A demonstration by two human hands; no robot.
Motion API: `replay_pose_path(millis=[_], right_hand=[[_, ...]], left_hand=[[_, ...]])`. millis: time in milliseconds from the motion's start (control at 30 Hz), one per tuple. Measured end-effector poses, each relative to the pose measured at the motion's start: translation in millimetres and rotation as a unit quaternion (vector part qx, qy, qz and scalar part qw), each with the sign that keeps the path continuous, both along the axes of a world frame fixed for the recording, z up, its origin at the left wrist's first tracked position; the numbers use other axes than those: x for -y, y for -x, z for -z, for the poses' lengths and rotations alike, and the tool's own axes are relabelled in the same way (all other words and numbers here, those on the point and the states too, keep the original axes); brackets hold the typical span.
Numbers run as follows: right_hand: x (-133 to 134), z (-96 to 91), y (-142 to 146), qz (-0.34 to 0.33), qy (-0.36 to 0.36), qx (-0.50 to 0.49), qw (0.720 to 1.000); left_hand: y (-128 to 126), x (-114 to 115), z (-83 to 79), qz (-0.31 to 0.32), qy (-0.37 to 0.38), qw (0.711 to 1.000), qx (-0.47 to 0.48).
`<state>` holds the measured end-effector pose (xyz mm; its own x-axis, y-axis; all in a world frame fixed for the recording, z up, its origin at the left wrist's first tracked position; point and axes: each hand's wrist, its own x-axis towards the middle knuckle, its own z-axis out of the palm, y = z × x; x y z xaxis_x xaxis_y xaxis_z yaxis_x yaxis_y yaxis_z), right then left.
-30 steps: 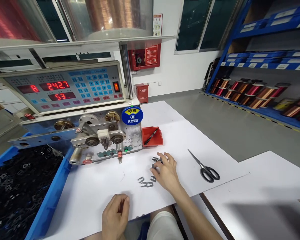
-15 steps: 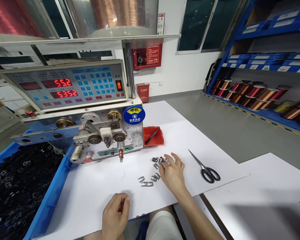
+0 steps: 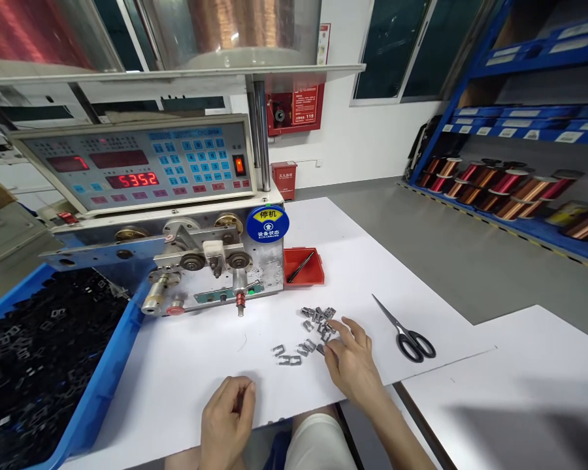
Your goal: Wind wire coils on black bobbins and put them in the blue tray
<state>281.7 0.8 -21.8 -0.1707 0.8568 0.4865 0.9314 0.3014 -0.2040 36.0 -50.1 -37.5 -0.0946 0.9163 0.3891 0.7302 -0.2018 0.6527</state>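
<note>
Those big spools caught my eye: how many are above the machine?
2: a red spool at left, a copper-coloured spool to its right. Others may be out of frame.

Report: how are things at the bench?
Right hand at small grey pieces. Left hand curled, apart from them. Scissors right of the right hand, not touching it.

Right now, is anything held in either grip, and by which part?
Cannot be told for certain: the right grip has fingertips among small grey pieces, but no clear hold shows. The left grip is loosely curled, with nothing visible in it.
</note>
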Motion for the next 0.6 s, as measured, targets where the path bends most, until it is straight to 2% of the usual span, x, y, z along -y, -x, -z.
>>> replay_pose_path(millis=[167,233,333,600], right_hand=[[-4.1,12.6,-4.0,0.016,-0.098,-0.048,0.994],[-2.6,13.6,-4.3,0.003,-0.115,-0.066,0.991],[0.0,13.9,-3.3,-0.018,-0.108,-0.077,0.991],[-5.8,13.1,-6.9,-0.01,-0.066,-0.037,0.997]], left_hand=[[-0.8,0.8,-1.3,-0.002,0.007,1.0,0.009],[1.1,0.1,0.9,0.004,0.007,1.0,0.005],[2.1,-0.8,2.6,0.012,0.01,1.0,0.005],[-4.6,1.1,-2.8,-0.003,0.011,0.999,0.04]])
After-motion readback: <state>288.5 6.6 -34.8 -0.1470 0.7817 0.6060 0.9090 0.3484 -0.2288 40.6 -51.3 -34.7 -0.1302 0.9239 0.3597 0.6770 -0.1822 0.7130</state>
